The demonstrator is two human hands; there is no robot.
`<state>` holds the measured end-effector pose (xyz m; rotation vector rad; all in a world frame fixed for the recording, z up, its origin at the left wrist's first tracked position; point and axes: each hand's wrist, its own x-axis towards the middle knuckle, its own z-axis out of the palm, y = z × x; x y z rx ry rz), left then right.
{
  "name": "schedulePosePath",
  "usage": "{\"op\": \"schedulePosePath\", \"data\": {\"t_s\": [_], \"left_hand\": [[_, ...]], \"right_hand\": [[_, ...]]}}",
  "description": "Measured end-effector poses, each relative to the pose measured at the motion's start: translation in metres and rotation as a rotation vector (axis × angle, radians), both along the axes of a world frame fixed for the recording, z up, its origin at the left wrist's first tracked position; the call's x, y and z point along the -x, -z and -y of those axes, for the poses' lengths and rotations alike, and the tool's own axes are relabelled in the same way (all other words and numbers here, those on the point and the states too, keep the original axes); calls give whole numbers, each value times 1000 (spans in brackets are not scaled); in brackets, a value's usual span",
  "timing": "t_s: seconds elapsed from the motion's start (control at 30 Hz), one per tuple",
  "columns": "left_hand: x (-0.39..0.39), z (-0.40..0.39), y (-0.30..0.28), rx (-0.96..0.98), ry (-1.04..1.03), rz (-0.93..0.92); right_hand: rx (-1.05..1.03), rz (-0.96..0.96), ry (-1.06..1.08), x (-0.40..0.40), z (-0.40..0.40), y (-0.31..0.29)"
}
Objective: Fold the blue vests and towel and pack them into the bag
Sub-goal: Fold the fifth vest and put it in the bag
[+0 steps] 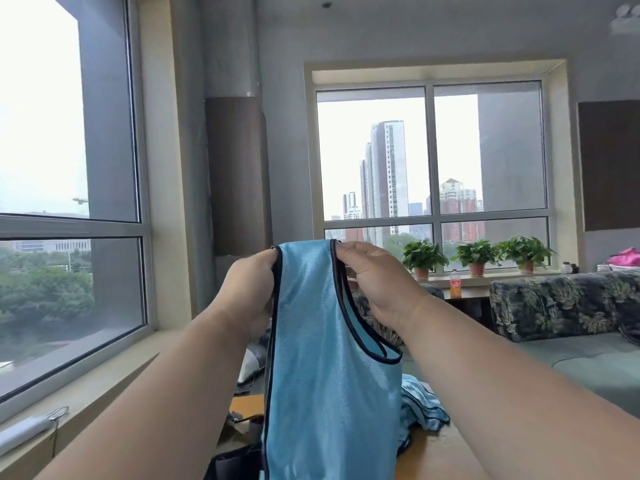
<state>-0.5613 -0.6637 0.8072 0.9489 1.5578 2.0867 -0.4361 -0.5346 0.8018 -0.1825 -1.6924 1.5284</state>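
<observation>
Still early, by the look of it. Held up at centre frame: one blue vest (329, 358), hanging lengthwise, doubled so the two shoulder straps meet at the top. Left hand (252, 296) pinching the strap edge at its left side, right hand (377, 289) pinching the right edge, fingers curled over the dark binding on both. No crease laid flat yet; at best a first halving in the air. Lower right of centre, a second heap of blue cloth (424, 407) lying rumpled on the wooden table (436, 452), unfolded, whether vest or towel impossible to tell. At the bottom edge, left of the hanging vest, a dark shape (235, 462), possibly the bag, too cropped to say, nothing visibly packed inside. Left to do, judging from this: fold the held vest down, fold the heap, find the towel if separate, then pack everything.
</observation>
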Motion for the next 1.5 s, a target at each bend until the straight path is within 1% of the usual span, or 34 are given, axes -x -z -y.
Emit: {"op": "schedulePosePath", "data": {"t_s": [0.13, 0.27, 0.33, 0.43, 0.6, 0.7, 0.8, 0.93, 1.13, 1.27, 1.37, 1.5], "left_hand": [[-4, -6, 10, -29, -24, 85], [1, -8, 21, -57, -58, 96], [5, -9, 24, -57, -69, 104], [7, -11, 30, -35, -81, 100], [4, -20, 38, -8, -74, 123], [3, -23, 42, -15, -71, 129], [2, -26, 43, -31, -66, 139], [8, -27, 43, -44, -62, 133], [21, -31, 50, -71, -16, 99], [27, -33, 57, -85, 32, 117], [33, -35, 61, -82, 50, 131], [43, -37, 72, -60, 6, 139]], "right_hand": [[-36, 67, 30, 0, 0, 24], [-239, 143, 189, -11, -3, 59], [-282, 157, 156, -16, -4, 78], [-271, 198, 59, -19, -1, 99], [-268, 246, 39, -17, -4, 121], [-283, 351, 10, -16, -6, 130], [-341, 470, 16, -13, -14, 138], [-344, 460, 40, -10, -25, 145], [-330, 459, -104, -6, -34, 155], [-302, 481, -204, 2, -35, 167], [-393, 608, -211, 5, -39, 178], [-515, 731, -145, -1, -49, 187]]}}
